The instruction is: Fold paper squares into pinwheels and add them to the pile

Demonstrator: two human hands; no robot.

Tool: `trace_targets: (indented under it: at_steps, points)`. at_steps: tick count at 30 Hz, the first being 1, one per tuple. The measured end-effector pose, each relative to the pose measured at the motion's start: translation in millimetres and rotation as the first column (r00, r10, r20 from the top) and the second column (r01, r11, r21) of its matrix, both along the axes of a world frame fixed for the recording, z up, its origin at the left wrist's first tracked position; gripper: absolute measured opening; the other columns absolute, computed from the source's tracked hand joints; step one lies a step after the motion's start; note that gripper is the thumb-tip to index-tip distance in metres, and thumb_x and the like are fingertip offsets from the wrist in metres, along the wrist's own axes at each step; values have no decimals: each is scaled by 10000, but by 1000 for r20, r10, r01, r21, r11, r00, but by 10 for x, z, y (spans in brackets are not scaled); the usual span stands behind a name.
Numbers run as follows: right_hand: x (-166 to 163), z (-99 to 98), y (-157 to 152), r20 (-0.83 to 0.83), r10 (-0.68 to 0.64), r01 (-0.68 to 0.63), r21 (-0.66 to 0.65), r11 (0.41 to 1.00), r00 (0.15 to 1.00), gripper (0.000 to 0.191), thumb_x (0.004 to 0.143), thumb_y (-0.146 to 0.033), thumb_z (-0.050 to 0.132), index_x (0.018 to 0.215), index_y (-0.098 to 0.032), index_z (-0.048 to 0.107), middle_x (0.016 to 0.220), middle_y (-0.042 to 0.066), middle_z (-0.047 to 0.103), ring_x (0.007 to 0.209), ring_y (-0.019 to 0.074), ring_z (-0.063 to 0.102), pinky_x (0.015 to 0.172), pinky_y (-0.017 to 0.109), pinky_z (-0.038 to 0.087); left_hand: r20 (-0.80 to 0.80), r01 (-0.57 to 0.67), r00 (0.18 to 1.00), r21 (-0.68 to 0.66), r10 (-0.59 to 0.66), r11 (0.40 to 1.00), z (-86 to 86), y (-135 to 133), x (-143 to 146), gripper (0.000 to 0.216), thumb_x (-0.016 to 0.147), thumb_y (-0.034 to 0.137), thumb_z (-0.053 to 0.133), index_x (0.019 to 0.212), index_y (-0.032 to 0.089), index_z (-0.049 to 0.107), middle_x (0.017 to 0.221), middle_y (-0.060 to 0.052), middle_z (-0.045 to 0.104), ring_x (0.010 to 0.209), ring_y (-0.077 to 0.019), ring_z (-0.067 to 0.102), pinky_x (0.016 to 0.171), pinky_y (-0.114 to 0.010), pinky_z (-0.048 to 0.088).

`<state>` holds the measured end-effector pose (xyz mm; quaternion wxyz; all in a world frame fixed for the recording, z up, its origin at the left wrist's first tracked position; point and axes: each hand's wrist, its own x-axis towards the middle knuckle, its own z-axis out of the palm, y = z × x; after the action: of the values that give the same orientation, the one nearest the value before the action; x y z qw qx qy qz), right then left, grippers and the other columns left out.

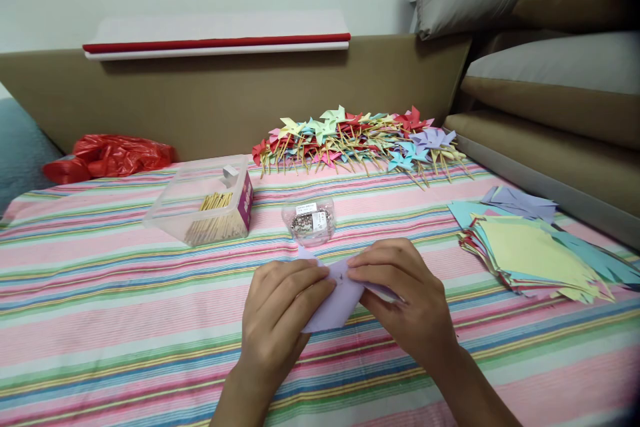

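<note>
Between my two hands is a piece of purple paper [336,307], partly folded, with a small dark mark near its middle. My left hand [280,310] grips its left side, fingers bent over the top. On the other side my right hand [407,293] pinches the right part between thumb and fingers. The undersides of the paper and my left thumb are hidden. Just beyond my hands lies a clear plastic bag [311,220] of small metallic pieces with white labels. To its left stands a clear plastic box [175,217] holding many thin wooden sticks [213,217].
A heap of finished paper pinwheels [345,137] on sticks lies at the back. At the right is a stack of cut coloured paper sheets [535,253]. A red plastic bag [120,153] sits at back left. Cushions [560,80] pile up along the right edge.
</note>
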<state>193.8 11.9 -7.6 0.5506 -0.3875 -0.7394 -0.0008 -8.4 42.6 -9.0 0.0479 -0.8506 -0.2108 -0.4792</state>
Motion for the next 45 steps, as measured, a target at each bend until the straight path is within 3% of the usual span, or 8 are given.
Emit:
trace_targets:
  at_steps: [16, 25, 29, 32, 35, 39, 42, 45]
  points:
    - [43, -2, 14, 48, 63, -61, -38, 997, 997, 274, 870, -46, 648, 1004, -276, 710, 950, 16, 768, 927, 220, 654, 834, 419, 529, -51, 69, 996, -150, -78, 986, 0, 48, 14, 270, 926, 71, 533, 1134, 189, 659, 1027, -87, 750, 1000, -236, 666, 874, -395, 490]
    - [45, -87, 48, 23, 100, -93, -223, 970, 995, 188, 887, -84, 652, 968, -248, 693, 861, 13, 730, 844, 199, 642, 784, 387, 476, -112, 56, 988, -364, -103, 930, -53, 83, 19, 214, 953, 103, 532, 1122, 209, 611, 1024, -73, 691, 967, -219, 613, 853, -376, 455]
    - [6, -99, 63, -170, 94, -159, -425, 891, 981, 99, 862, -161, 696, 888, -250, 731, 843, 15, 738, 843, 208, 656, 776, 370, 500, -92, 50, 991, -435, -100, 899, -41, 82, 40, 179, 949, 115, 559, 1077, 220, 624, 995, -54, 692, 941, -208, 619, 839, -361, 465]
    - [-39, -115, 77, -502, -62, -301, -607, 735, 863, 112, 826, -326, 749, 859, -219, 748, 814, 27, 739, 789, 213, 676, 716, 345, 516, 6, 14, 1000, -527, -12, 850, -16, 76, 49, 200, 939, 188, 612, 1135, 227, 614, 1086, -69, 687, 1028, -219, 626, 897, -367, 478]
    - [-65, -151, 97, -761, -234, -489, -587, 646, 605, 281, 753, -420, 811, 899, -187, 757, 834, 39, 741, 790, 204, 658, 722, 328, 498, 155, 2, 980, -638, 126, 770, -8, 85, 27, 302, 947, 272, 615, 1246, 239, 585, 1224, -89, 656, 1155, -235, 604, 971, -380, 468]
    - [-61, -209, 127, -881, -346, -614, -473, 632, 322, 288, 656, -364, 895, 828, -177, 760, 802, 12, 698, 781, 162, 590, 725, 286, 470, 297, 55, 922, -737, 249, 674, -24, 120, -1, 284, 954, 362, 598, 1214, 245, 606, 1241, -86, 661, 1175, -243, 612, 984, -377, 468]
    - [-59, -224, 140, -893, -379, -629, -442, 640, 242, 252, 646, -345, 905, 776, -190, 755, 755, -18, 653, 730, 127, 542, 678, 251, 465, 326, 56, 884, -785, 335, 617, -27, 156, -4, 276, 949, 402, 597, 1179, 251, 622, 1232, -79, 675, 1180, -242, 616, 985, -362, 463]
    - [-64, -213, 154, -897, -406, -645, -415, 642, 172, 250, 627, -323, 920, 778, -197, 766, 789, -18, 663, 746, 116, 543, 658, 227, 475, 363, 49, 841, -790, 402, 611, 23, 195, -78, 290, 929, 419, 621, 1160, 245, 643, 1205, -72, 692, 1168, -243, 623, 974, -357, 470]
